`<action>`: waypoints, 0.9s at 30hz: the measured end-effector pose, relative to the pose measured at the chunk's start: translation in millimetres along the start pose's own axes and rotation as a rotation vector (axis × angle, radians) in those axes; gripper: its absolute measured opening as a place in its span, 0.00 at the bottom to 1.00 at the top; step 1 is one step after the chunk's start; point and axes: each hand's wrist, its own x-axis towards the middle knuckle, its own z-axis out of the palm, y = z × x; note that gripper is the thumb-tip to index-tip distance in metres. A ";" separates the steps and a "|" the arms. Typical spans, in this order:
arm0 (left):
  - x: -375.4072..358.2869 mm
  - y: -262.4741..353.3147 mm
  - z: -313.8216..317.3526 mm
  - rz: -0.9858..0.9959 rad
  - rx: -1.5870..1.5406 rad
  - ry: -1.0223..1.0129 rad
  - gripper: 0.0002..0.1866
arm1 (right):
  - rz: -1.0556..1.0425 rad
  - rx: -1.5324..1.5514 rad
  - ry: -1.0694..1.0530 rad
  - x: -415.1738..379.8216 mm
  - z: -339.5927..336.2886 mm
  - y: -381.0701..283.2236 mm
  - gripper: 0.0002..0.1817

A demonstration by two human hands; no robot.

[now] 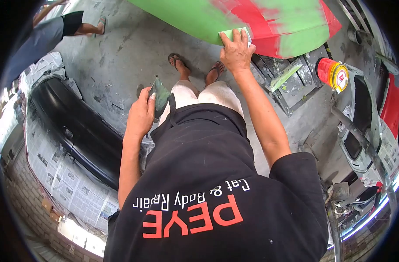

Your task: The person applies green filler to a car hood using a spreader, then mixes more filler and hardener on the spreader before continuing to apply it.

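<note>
Grey concrete floor (129,48) spreads across the upper middle of the frame. At upper centre, the right hand (237,54) lies on a pale pad (250,37), its fingers slightly parted and nearly straight over it, against the near edge of a green and red panel (190,17). Left of centre, the left hand (142,111) is mostly closed, thumb pressed on a dark sheet (161,97).

That panel's curved edge sweeps from top centre to upper right; bare floor lies open below its left part. Beneath its right part, a slatted stand (310,61) takes up floor, bearing a light green strip (286,77). A red and yellow can (332,72) is just beside the stand, at right. A long black panel (62,109) and newspaper (73,183) fill the left side. Another person's leg (88,29) shows at upper left.
</note>
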 end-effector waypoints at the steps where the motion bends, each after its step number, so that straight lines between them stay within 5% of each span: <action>1: -0.4 -1.2 0.6 0.006 -0.003 0.005 0.17 | 0.017 -0.013 -0.029 0.6 0.9 -0.4 0.31; 13: 4.2 6.5 -7.0 -0.025 -0.031 0.034 0.17 | -0.020 0.098 -0.093 -43.0 0.8 22.2 0.34; 17: 5.9 0.5 -3.4 -0.025 -0.056 0.035 0.17 | 0.035 0.071 -0.156 -29.3 -27.0 9.8 0.33; 22: 7.3 -1.7 -0.2 -0.001 -0.066 0.045 0.17 | -0.047 -0.011 0.035 4.9 -6.9 1.2 0.29; 27: 4.2 2.3 -5.1 -0.023 -0.063 0.056 0.17 | -0.038 -0.066 -0.064 8.1 -8.4 -7.1 0.26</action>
